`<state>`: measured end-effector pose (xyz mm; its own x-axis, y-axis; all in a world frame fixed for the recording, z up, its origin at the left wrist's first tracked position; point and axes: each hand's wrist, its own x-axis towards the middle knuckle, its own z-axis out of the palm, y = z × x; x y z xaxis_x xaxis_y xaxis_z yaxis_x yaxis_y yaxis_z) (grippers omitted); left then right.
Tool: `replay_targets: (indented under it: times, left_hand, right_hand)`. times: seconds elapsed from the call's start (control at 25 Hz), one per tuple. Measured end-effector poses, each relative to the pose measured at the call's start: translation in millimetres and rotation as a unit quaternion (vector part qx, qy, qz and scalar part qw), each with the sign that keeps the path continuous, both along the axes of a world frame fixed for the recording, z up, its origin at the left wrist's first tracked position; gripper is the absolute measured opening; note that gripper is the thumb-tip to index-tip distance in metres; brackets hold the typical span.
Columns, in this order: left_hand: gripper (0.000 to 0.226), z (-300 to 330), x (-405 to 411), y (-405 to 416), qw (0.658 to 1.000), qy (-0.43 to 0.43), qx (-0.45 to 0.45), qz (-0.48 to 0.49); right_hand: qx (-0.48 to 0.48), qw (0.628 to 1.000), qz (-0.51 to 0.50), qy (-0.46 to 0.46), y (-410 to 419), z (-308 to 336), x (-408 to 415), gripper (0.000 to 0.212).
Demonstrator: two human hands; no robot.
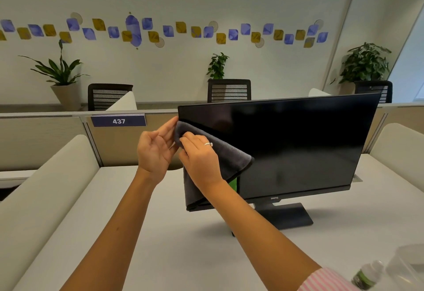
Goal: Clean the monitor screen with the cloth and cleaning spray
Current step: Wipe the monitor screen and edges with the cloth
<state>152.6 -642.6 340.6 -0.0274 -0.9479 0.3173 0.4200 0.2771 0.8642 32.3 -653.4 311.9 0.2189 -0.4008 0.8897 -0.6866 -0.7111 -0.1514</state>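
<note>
The monitor (286, 144) stands on a white desk (183, 256), right of centre, on a dark flat rectangular base (291, 216). Its screen is black and unlit, glossy enough to show faint reflections, with a thin dark bezel and a small logo centred on the lower edge. The panel appears tilted, its right side higher than its left.

A dark grey cloth (229, 157) lies against the left part of the screen. It has a soft, napped surface with a stitched dark edge. One corner points right across the panel; the lower part hangs down past the bottom left corner of the monitor. A small green patch (233, 184) shows beneath the cloth's fold.

The right hand (202, 160) rests flat on the cloth, fingers extended and pressing it to the screen near the upper left corner. A ring (208, 144) is on one finger. A pink-and-white striped sleeve (325, 279) covers the upper right arm.

The left hand (156, 150) is beside the monitor's left edge, palm turned toward the camera, fingers loosely spread, with the fingertips touching the cloth's upper left edge. Whether it grips the cloth cannot be determined.

The spray bottle (367, 274), clear with a green label, appears blurred at the lower right of the desk, well apart from the monitor.
</note>
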Motion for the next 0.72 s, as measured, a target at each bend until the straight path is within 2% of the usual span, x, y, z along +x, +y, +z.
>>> replay_targets:
  times: [0.2,0.44,0.72]
  left_hand:
    - [0.055,-0.4,1.3,-3.5,1.0,-0.012,0.005,-0.011]
    - [0.052,-7.1,-4.9,-0.2,1.0,-0.024,-0.01,0.004]
    - [0.061,-6.1,-8.1,2.0,0.999,-0.039,-0.027,0.014]
  right_hand:
    - [0.057,0.998,-0.002,0.024,12.9,-52.1,-6.3,0.018]
    - [0.118,0.988,-0.022,0.096,30.1,-111.2,-17.7,0.022]
    - [0.214,0.97,-0.054,0.104,44.4,-142.1,-14.6,0.035]
